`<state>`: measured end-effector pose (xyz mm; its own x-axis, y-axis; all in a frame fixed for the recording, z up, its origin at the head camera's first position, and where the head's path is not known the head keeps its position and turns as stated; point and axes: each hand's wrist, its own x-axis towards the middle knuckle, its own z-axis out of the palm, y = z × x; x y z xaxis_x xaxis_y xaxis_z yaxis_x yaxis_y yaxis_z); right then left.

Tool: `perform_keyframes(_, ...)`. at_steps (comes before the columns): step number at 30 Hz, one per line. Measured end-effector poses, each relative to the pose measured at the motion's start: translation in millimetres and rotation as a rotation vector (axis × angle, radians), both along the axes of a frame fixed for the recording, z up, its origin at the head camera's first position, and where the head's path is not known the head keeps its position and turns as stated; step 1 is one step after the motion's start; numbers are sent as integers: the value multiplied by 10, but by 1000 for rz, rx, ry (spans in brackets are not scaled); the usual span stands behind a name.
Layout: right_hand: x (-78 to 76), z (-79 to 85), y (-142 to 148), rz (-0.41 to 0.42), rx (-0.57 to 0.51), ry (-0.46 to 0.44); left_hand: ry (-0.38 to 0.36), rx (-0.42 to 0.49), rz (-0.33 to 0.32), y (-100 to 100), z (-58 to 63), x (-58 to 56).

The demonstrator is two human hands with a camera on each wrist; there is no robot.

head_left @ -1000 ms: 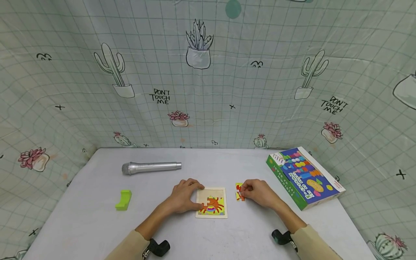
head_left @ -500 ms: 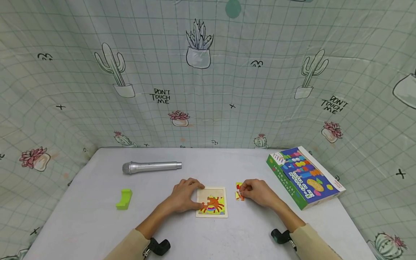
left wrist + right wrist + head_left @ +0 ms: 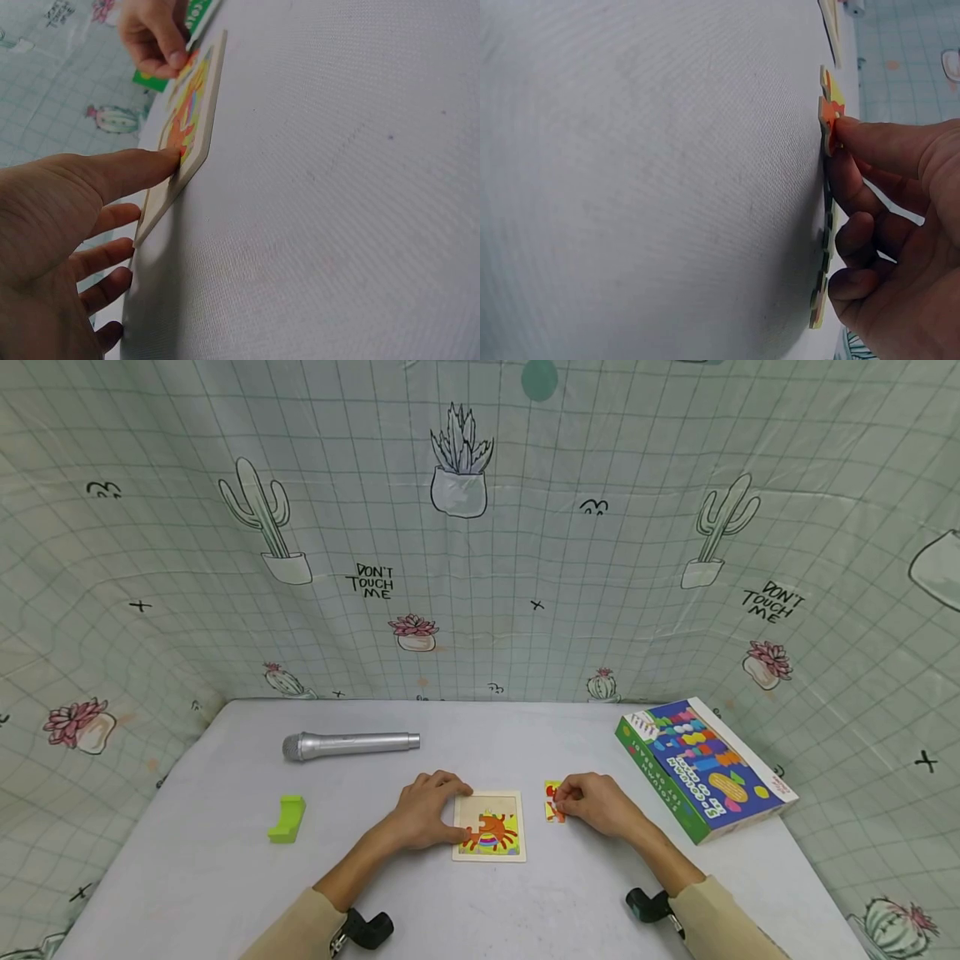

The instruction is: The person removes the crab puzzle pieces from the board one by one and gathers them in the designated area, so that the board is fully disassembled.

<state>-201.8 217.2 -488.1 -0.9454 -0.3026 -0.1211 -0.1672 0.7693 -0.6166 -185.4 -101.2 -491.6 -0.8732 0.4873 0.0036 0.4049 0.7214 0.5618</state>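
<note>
A square wooden jigsaw board (image 3: 498, 802) lies flat on the white table, bearing a partly assembled orange animal picture. My left hand (image 3: 427, 814) rests at its left side. In the left wrist view the thumb (image 3: 146, 169) lies straight on the board's face, with the fingers spread along its edge. Right of the board, my right hand (image 3: 600, 806) pinches an orange and yellow puzzle piece (image 3: 829, 120) between thumb and index finger. More loose pieces (image 3: 817, 307) lie in a row under that hand, which hides part of them.
A colourful toy box (image 3: 705, 768) lies at the right, beyond the right hand. A silver microphone (image 3: 352, 745) lies at the back left. A bright green curved block (image 3: 287, 820) sits farther left. Printed cloth (image 3: 480, 560) rises behind the table (image 3: 375, 718).
</note>
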Motion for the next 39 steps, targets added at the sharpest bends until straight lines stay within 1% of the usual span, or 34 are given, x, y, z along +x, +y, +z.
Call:
perform_keyframes(6, 6, -15, -9, -16, 17, 11, 0, 0, 2, 1, 1, 8)
perform_keyframes(12, 19, -16, -13, -17, 19, 34, -4, -2, 3, -1, 6, 7)
perform_keyframes(17, 25, -16, -11, -19, 25, 36, -7, -3, 2, -2, 2, 5)
perform_keyframes(24, 55, 44, 31, -43, 73, 26, -6, -6, 2, -2, -1, 4)
perform_keyframes(28, 85, 75, 50, -23, 100, 16, -7, -8, 4, -3, 2, 4)
perform_keyframes(35, 115, 75, 33, -25, 93, 5, -14, 6, 4, -4, 1, 5)
perform_keyframes(39, 117, 83, 24, -25, 84, 2, -8, -1, 3, -3, -8, -1)
